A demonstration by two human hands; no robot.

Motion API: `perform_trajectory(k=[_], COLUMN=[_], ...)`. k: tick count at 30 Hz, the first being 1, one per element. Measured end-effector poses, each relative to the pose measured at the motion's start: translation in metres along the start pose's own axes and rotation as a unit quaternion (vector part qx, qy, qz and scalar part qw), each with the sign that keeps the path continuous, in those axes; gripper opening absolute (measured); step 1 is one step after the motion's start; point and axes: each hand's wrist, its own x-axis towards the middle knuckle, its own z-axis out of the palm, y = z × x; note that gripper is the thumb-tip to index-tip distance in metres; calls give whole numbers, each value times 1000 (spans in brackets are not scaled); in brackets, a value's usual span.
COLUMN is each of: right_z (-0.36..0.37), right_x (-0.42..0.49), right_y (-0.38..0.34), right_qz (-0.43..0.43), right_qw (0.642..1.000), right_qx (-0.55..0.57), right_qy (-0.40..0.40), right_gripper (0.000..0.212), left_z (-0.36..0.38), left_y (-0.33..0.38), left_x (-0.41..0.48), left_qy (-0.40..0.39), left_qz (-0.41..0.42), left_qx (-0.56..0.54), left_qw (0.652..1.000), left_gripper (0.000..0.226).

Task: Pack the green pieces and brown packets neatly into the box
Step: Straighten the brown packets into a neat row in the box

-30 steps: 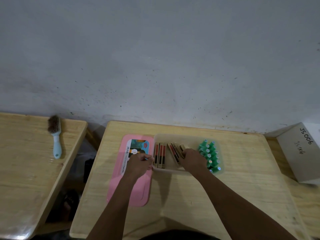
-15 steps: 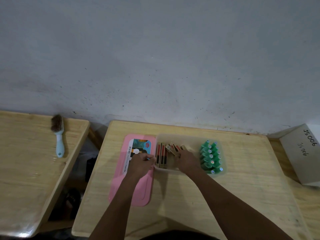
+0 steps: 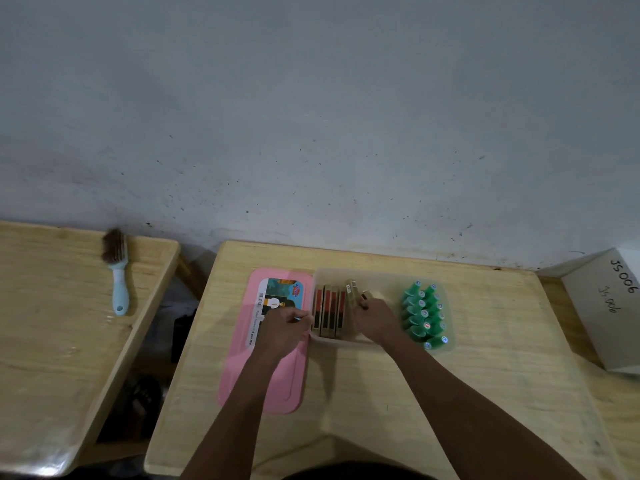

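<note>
Just left of centre, a flat pink plastic lid [image 3: 277, 386] lies on the pale wooden worktop [image 3: 485, 393]. The left hand [image 3: 285, 330], fingers curled, grips the left rim of the clear plastic box [image 3: 381, 273]. Striped brown packets [image 3: 329, 315] stand inside; the right hand [image 3: 377, 322] pinches a tilted one. Green cone-shaped pieces [image 3: 420, 315] fill the box's right end.

- "JS006", handwritten in black, appears twice, large and then smaller, on top of the grey cardboard carton [image 3: 602, 306] at the right edge.
- The printed paper label [image 3: 277, 299] on the pink plastic lid [image 3: 263, 386] has a barcode and a line of lettering too small to read.
- The round stickers on the green pieces [image 3: 423, 315] in the clear plastic box [image 3: 381, 275] are illegible.
</note>
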Motion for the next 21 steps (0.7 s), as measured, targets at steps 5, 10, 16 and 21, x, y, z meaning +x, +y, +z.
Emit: perform_trajectory(k=[5,10,16,21], right_z=[18,13,-9,-6], right_x=[13,12,-9,-19], right_y=[2,1,4,4], right_qz=[-36,-37,-68,-102], right_qw=[998,996,997,990], right_qx=[42,51,-28,-64], right_qy=[-12,-63,-30,80], right_gripper=[21,24,26,12], left_z=[1,1,1,3], left_y=[-2,-3,-5,-6], left_x=[0,0,2,2], left_qy=[3,9,5,11], left_qz=[8,13,10,12], left_qx=[16,11,-2,-9], left_qw=[1000,1000,1000,1000], left_gripper=[23,22,22,22])
